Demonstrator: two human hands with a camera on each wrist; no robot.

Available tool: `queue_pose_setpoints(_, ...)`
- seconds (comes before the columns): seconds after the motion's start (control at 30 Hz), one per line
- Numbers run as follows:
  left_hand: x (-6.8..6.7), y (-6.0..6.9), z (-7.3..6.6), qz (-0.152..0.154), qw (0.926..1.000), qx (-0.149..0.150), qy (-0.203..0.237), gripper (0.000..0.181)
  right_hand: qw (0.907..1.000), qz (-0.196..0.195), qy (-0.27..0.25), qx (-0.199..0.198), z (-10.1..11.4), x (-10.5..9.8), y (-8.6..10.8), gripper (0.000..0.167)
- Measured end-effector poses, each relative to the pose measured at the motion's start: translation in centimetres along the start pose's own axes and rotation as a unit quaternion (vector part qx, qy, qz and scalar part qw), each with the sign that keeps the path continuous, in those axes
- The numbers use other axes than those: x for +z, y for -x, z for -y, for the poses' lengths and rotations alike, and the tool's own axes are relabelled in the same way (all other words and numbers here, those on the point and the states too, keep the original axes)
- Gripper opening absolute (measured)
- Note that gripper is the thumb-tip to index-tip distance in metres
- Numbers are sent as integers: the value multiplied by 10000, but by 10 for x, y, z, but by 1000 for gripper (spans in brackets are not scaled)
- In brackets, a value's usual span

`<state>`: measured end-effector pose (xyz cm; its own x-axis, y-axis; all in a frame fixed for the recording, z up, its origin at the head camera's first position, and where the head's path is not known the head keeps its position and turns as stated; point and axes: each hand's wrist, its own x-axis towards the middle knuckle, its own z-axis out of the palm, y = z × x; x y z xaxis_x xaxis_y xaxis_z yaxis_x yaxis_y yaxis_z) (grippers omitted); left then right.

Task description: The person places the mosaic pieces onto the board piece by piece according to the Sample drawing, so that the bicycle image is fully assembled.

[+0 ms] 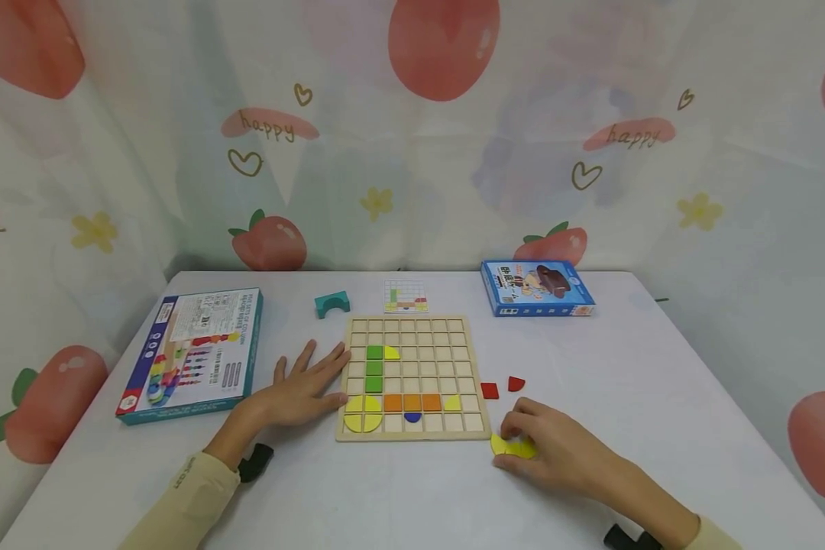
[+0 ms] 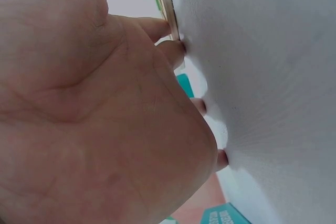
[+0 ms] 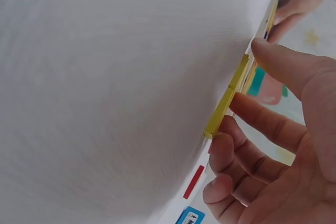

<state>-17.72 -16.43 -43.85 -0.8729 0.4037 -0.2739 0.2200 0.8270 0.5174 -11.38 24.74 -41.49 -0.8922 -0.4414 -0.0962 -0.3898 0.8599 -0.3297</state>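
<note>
A wooden grid board [image 1: 426, 436] holds green, orange, yellow and blue tiles. My left hand [image 1: 302, 393] rests on the table with spread fingers, touching the board's left edge; its palm [image 2: 105, 114] fills much of the left wrist view. Beside the board's lower right corner, my right hand [image 1: 557, 451] bends over yellow rounded tiles [image 1: 521, 449] on the table. Its thumb and index finger pinch at them, as the right wrist view shows beside the yellow tiles [image 3: 223, 108]. Above that hand lie a red square tile [image 1: 490, 391] and a red quarter-circle tile [image 1: 516, 383].
A small pattern card [image 1: 406, 296] lies behind the board, with a teal arch block [image 1: 332, 303] to its left. A large flat box [image 1: 192, 355] is on the left of the white table, and a blue box [image 1: 538, 288] stands at the back right.
</note>
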Motion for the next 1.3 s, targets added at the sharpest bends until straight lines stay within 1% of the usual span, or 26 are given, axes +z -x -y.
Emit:
queue_pose_setpoints(0.27,0,-1,1,17,10000,24,2,80,9998,97,-19,182,3,1,0,26)
queue_pose_setpoints(0.43,0,1,1,-21,10000,12,29,80,9990,292,-229,259,4,1,-1,25)
queue_pose_setpoints(0.6,2,2,0,-4,10000,7,62,80,9981,465,-388,91,4,1,3,24)
queue_pose_setpoints(0.67,1,2,0,-14,10000,11,57,80,9982,454,-381,12,4,1,4,24)
queue_pose_setpoints(0.93,0,0,0,-39,10000,19,8,81,9993,318,-181,-23,1,0,6,28)
queue_pose_setpoints(1.17,0,0,1,-22,10000,77,18,82,9993,301,-211,22,1,0,7,25)
queue_pose_setpoints(1.3,0,1,0,-12,10000,48,44,82,9993,275,-252,11,1,0,6,24)
